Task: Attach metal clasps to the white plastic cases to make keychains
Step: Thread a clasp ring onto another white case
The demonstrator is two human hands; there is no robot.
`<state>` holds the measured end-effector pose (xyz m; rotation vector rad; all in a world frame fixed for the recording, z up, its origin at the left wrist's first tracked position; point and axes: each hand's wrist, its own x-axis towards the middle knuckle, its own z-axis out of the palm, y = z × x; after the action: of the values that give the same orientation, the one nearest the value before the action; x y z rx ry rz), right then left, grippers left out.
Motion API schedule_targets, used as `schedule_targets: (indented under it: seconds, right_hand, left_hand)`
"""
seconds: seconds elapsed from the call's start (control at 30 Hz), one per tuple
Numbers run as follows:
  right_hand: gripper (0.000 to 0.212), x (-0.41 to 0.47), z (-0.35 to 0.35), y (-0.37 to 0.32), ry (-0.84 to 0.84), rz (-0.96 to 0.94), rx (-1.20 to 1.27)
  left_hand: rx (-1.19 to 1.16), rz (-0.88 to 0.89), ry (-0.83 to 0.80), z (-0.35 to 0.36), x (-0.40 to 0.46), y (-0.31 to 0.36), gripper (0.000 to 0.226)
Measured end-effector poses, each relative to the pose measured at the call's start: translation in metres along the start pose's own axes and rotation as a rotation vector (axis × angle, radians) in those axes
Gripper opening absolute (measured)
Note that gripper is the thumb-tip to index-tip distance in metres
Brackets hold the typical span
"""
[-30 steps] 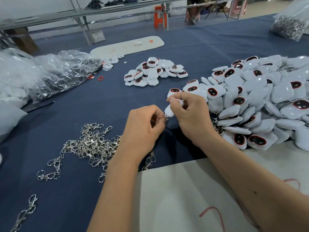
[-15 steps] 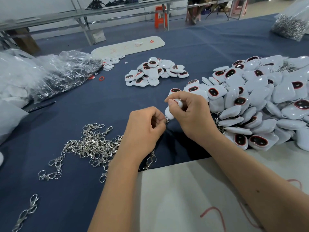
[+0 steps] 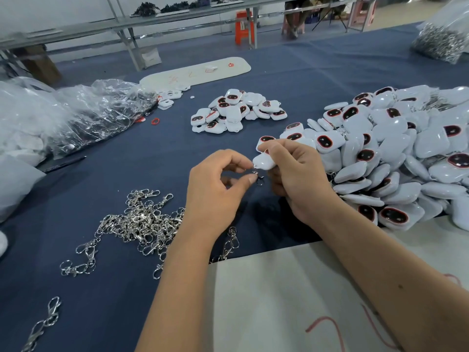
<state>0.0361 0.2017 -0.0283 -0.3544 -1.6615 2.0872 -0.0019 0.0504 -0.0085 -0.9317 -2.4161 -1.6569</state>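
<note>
Two hands meet at the middle of the frame, above the blue table cloth (image 3: 106, 288). The right hand (image 3: 297, 179) curls its fingers around one white plastic case (image 3: 264, 162), tilting it so that its lower left corner faces the other hand, probably to present the attachment point. The left hand (image 3: 215, 189) has thumb and forefinger drawn close around a small metal clasp (image 3: 257, 175) just below that corner, the other fingers loosely curled; whether the ring is already through the case is too small to tell. Loose clasps (image 3: 142, 224) lie tangled at lower left, close to the left hand, seemingly for quick picking. The large heap of cases (image 3: 406, 153) fills the right side beside the right hand, and chains showing among them suggest it holds finished pieces. A smaller pile of cases (image 3: 236, 113) sits at upper centre, apart from both. Crumpled clear bags (image 3: 83, 110) lie at upper left.
</note>
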Motion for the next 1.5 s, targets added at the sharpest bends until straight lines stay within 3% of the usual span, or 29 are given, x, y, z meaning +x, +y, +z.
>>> schedule_targets:
  seconds: [0.3, 0.43, 0.5, 0.7, 0.97, 1.03, 1.17, 1.27, 1.37, 1.5]
  right_hand:
    - [0.029, -0.002, 0.004, -0.002, -0.112, 0.039, 0.141]
    - [0.009, -0.004, -0.002, -0.003, -0.241, 0.087, 0.219]
    - [0.012, -0.004, -0.003, -0.002, -0.250, 0.080, 0.229]
    - [0.026, -0.005, 0.001, 0.006, -0.129, -0.075, -0.022]
    - [0.039, -0.006, 0.004, 0.014, -0.177, -0.193, -0.312]
    - [0.041, -0.006, 0.004, 0.012, -0.160, -0.188, -0.253]
    - [0.042, -0.004, 0.001, 0.005, -0.121, -0.082, 0.090]
    - [0.044, -0.003, 0.000, 0.002, -0.150, -0.018, 0.203]
    - [0.041, -0.002, 0.001, 0.001, -0.189, 0.006, 0.242]
    - [0.047, -0.004, 0.006, 0.001, -0.208, -0.025, 0.143]
  left_hand:
    - [-0.172, -0.050, 0.130, 0.003, 0.004, -0.003, 0.019]
    - [-0.175, -0.077, 0.158, 0.002, 0.004, -0.005, 0.021]
    - [-0.151, -0.080, 0.164, 0.001, 0.004, -0.006, 0.023]
    - [0.119, -0.029, 0.046, -0.005, 0.004, -0.010, 0.024]
    - [0.367, 0.026, -0.041, -0.013, 0.004, -0.012, 0.029]
    - [0.272, -0.007, -0.001, -0.010, 0.003, -0.011, 0.028]
    - [-0.047, -0.083, 0.174, 0.002, 0.006, -0.002, 0.014]
    - [-0.241, -0.210, 0.166, 0.008, 0.007, 0.002, 0.005]
    - [-0.401, -0.335, 0.133, 0.010, 0.005, 0.004, 0.005]
    - [-0.523, -0.370, 0.221, 0.009, 0.005, 0.007, 0.011]
